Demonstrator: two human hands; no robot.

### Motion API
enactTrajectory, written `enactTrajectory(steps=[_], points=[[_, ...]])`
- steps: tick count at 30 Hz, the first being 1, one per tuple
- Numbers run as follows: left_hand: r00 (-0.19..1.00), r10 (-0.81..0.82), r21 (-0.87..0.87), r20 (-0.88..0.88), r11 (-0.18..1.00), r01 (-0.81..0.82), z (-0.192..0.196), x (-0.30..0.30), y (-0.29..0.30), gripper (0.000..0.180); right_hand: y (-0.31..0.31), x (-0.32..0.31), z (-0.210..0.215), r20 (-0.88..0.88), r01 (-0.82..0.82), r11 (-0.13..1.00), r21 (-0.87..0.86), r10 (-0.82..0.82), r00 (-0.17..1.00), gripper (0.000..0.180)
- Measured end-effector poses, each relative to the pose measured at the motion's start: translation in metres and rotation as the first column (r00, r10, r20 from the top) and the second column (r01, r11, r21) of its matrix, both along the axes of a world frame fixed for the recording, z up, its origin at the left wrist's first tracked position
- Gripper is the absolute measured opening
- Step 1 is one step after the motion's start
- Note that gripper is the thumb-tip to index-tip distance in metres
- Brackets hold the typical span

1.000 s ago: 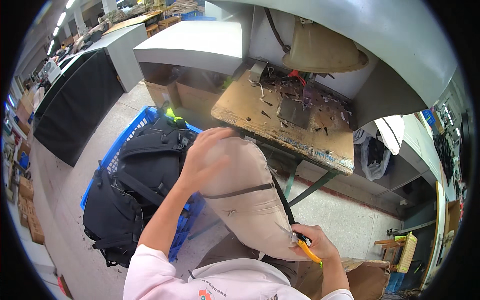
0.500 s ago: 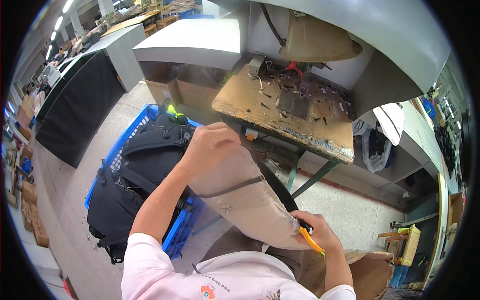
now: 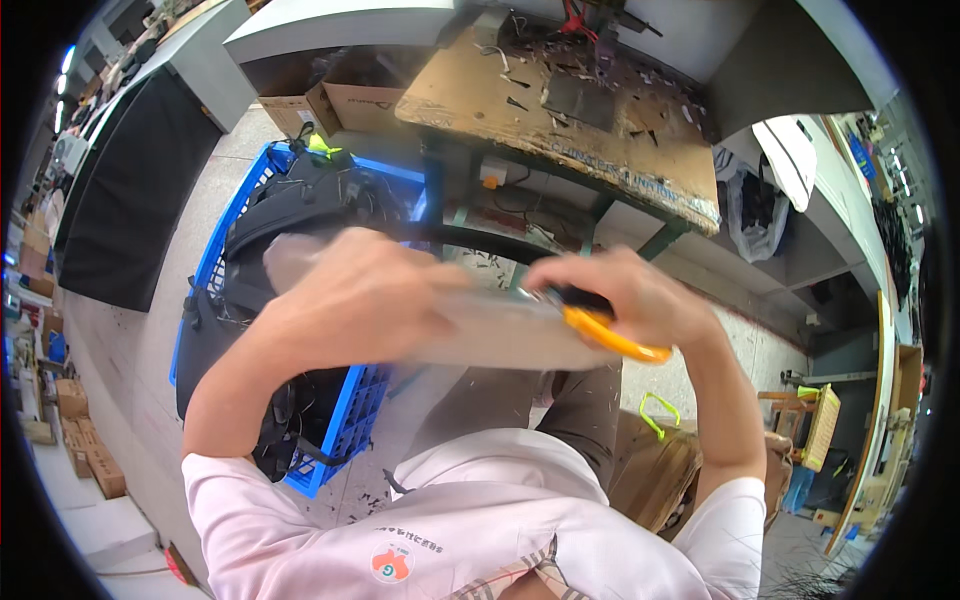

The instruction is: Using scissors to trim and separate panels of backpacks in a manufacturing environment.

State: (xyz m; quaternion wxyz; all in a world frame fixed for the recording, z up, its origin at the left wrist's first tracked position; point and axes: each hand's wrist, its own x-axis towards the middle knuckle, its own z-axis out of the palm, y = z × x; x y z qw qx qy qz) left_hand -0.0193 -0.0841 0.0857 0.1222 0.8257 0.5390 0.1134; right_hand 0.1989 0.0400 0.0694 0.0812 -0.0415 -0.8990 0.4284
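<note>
Both hands are in front of me, blurred by motion. My left hand (image 3: 375, 290) is closed on a beige fabric piece (image 3: 510, 335), which lies nearly level between the hands. Part of that fabric shows beyond the left wrist, over the black bags. My right hand (image 3: 620, 290) is wrapped round a tool with curved orange-and-black handles (image 3: 615, 335), at the fabric's right end. The tool's working end is smeared, and I cannot tell whether it touches the fabric. A black strap (image 3: 490, 240) curves behind the fabric, between the hands.
Black bags (image 3: 300, 205) fill a blue plastic crate (image 3: 350, 430) on the left. Ahead stands a worn workbench (image 3: 480, 95) strewn with scraps. A cardboard box (image 3: 650, 470) with a bright green loop (image 3: 660, 412) is at my lower right. Further right is a yellow rack (image 3: 820, 430).
The beige fabric has swung from a steep slant to nearly level. My right hand has risen with the orange-handled tool, and my left hand has come lower. The view has tilted down.
</note>
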Motion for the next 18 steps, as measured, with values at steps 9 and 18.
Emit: enactTrajectory(steps=[9, 18], points=[[0.166, 0.594, -0.334, 0.787, 0.637, -0.694, 0.013, -0.101, -0.150, 0.021, -0.005, -0.017, -0.028, -0.419, 0.423, 0.759, -0.495, -0.635, 0.650, 0.041], [-0.362, -0.034, -0.352, 0.931, 0.173, -0.920, -0.106, -0.068, -0.209, 0.045, -0.125, -0.025, -0.152, -0.094, 0.048, 0.354, -0.934, -0.374, 0.923, 0.069]])
